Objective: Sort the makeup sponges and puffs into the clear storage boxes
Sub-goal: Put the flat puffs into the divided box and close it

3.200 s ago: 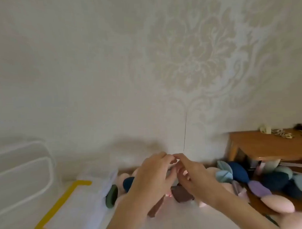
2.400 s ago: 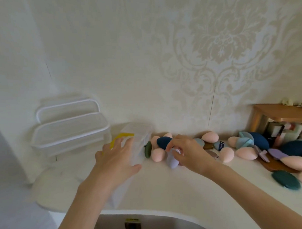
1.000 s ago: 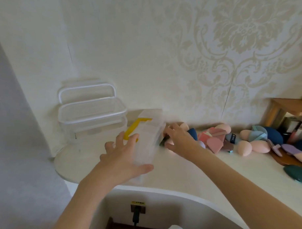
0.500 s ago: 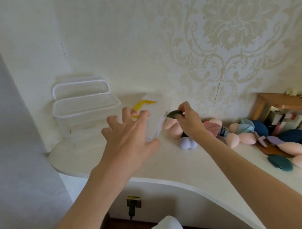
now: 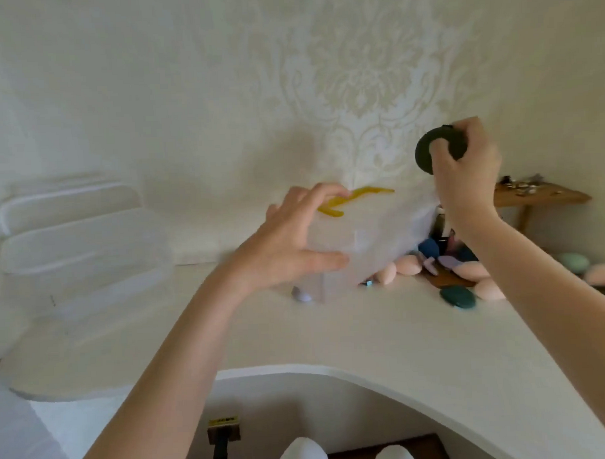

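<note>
My left hand (image 5: 288,243) grips a clear storage box (image 5: 370,240) with a yellow handle (image 5: 355,198), holding it tilted above the white counter (image 5: 332,334). My right hand (image 5: 467,168) is raised to the right of the box and pinches a dark green round puff (image 5: 425,149). Behind and right of the box lies a pile of sponges and puffs (image 5: 467,268) in pink, blue, lilac and green. A lilac sponge (image 5: 301,294) peeks out under the box. A dark teal puff (image 5: 457,296) lies flat on the counter.
Two clear boxes (image 5: 79,247) are stacked at the left against the wall. A small wooden shelf (image 5: 536,197) with small items stands at the right. The counter's front edge curves inward above a wall socket (image 5: 223,431).
My left hand has lifted the yellow-handled box off the counter and tilted it. My right hand has risen with the dark green puff, up and to the right.
</note>
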The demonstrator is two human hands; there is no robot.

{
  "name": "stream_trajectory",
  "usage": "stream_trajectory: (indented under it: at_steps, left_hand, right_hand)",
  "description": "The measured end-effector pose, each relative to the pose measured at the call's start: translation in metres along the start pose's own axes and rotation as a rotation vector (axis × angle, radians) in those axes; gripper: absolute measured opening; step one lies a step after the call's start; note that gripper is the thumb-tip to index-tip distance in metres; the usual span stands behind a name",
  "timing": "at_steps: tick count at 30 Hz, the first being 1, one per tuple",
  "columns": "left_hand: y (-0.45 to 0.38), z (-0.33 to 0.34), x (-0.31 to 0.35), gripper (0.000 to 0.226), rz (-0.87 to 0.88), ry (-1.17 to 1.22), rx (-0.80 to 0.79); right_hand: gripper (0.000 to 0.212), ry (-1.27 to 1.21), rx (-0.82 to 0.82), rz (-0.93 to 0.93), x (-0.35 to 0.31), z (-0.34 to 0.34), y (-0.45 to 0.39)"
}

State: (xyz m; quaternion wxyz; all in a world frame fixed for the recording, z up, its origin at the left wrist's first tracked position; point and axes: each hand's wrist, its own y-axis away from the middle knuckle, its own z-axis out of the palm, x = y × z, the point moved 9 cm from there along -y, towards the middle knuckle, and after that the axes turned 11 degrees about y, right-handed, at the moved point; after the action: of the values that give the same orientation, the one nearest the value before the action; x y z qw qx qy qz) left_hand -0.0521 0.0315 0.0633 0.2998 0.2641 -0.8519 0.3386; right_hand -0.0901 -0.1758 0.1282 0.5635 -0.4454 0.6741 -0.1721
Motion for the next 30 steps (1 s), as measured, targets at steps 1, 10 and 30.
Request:
stream_trajectory:
  at_steps: [1,10,30]
  left_hand:
    - [-0.008,0.021,-0.006,0.066,0.009,0.064,-0.116]
    - [-0.033,0.126,-0.046,0.080,0.009,0.279,-0.532]
    - [-0.070,0.058,-0.129,0.028,-0.358,0.058,0.206]
  right_hand:
    - [0.026,0.048,-0.036,-0.042,0.001,-0.007,0.000]
    - [0.021,0.439,-0.661,-0.117,0.066,0.014,0.050]
    - [0.015,0.515,-0.914,-0.227,0.036,0.096,0.121]
